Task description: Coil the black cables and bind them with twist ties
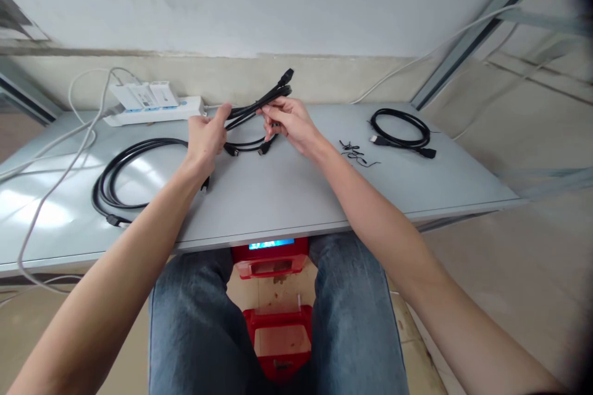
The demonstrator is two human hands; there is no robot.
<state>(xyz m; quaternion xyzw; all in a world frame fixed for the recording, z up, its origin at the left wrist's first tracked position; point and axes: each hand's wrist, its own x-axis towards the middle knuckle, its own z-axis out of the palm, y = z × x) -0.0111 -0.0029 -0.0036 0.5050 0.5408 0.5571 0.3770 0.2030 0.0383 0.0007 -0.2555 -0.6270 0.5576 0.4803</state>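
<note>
A folded bundle of black cable (248,112) is held above the table, its plug end pointing up to the right. My left hand (207,139) is closed around the bundle's left part. With thumb and fingers pinched, my right hand (293,122) grips the bundle near its plug end; whether a thin tie is also between the fingertips I cannot tell. Beneath the hands, another black cable (250,149) with plugs shows on the table, partly hidden. A large loose coil of black cable (109,182) lies to the left, partly behind my left forearm.
On the right lie a tied black cable coil (402,112) and several thin black ties (354,153). A white power strip (160,112) with adapters stands at the back left, its white cords (60,182) crossing the grey table (287,191). A red stool (278,352) is below.
</note>
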